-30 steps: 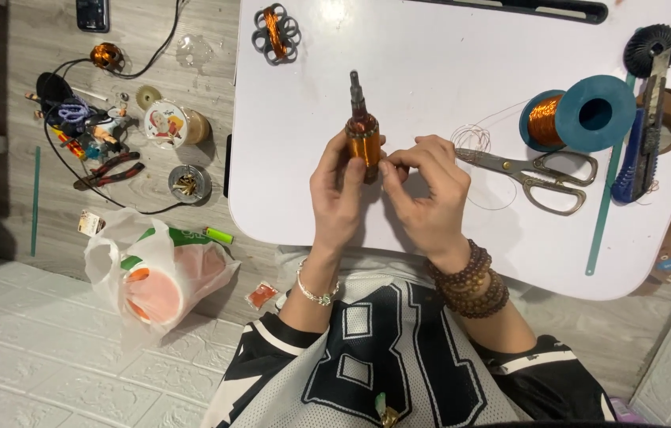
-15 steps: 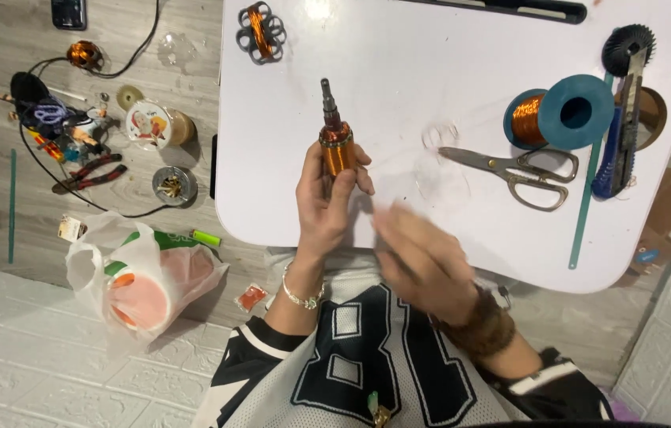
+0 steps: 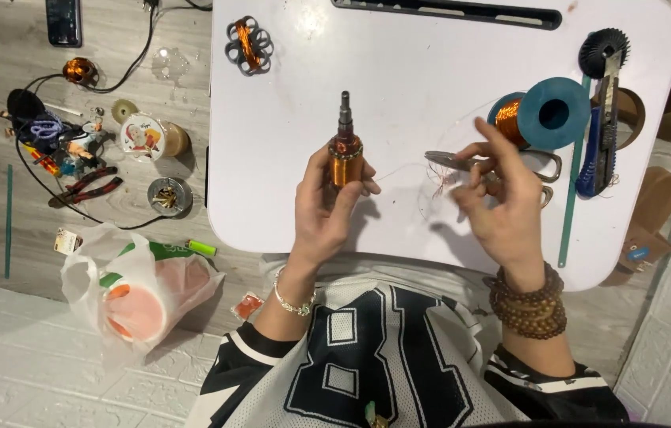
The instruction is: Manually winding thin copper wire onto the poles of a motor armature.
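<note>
Moved: right hand (image 3: 502, 202) has swung from beside the body out over the scissors (image 3: 494, 166), pinching thin copper wire (image 3: 438, 184) | left hand (image 3: 327, 206) grips copper-wound motor armature (image 3: 345, 154) upright above white table (image 3: 399, 87) | wire spool (image 3: 541, 115) just beyond scissors | utility knife (image 3: 598, 135) at right.

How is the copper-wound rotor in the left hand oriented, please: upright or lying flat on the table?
Upright. The left hand grips the rotor by its lower end, shaft pointing away from the person, lifted off the white table.
</note>
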